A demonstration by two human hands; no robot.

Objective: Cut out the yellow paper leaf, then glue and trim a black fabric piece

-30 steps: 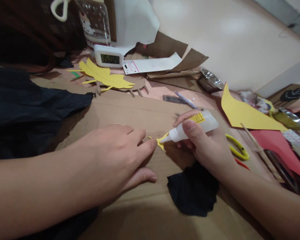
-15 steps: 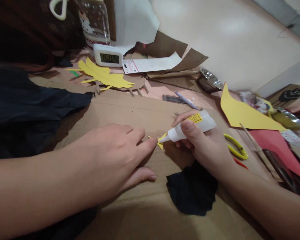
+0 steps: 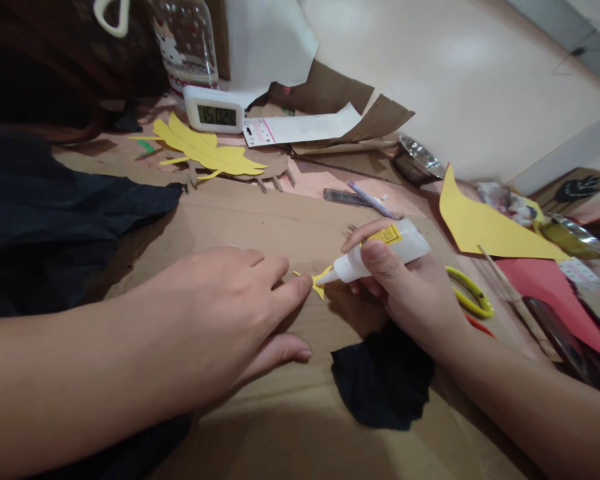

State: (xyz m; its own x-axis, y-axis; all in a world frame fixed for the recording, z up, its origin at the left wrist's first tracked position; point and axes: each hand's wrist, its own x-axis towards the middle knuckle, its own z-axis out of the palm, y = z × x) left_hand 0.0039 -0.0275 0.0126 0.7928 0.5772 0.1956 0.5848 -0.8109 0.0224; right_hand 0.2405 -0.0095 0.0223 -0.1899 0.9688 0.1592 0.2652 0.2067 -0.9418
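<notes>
My right hand [image 3: 405,280] grips a white glue bottle [image 3: 410,241] with a yellow label, tilted nozzle-down to the left. Its tip touches or hovers just over a small yellow paper cutout [image 3: 321,283] on the brown cardboard [image 3: 240,220]; which of the two, I cannot tell. With its index fingertip, my left hand [image 3: 240,300] presses on the cutout's left side, the thumb held apart. Part of the cutout is hidden beneath that finger. A piece of black crinkled paper [image 3: 383,383] lies just below my right hand.
Behind are a yellow leaf-like cutout [image 3: 210,152], a white digital clock [image 3: 214,110] and a glass jar [image 3: 185,47]. On the right lie yellow-handled scissors [image 3: 470,293], yellow paper [image 3: 490,223] and red paper [image 3: 555,297]. Black sheeting [image 3: 55,220] covers the left; a metal bowl [image 3: 417,159] stands farther back.
</notes>
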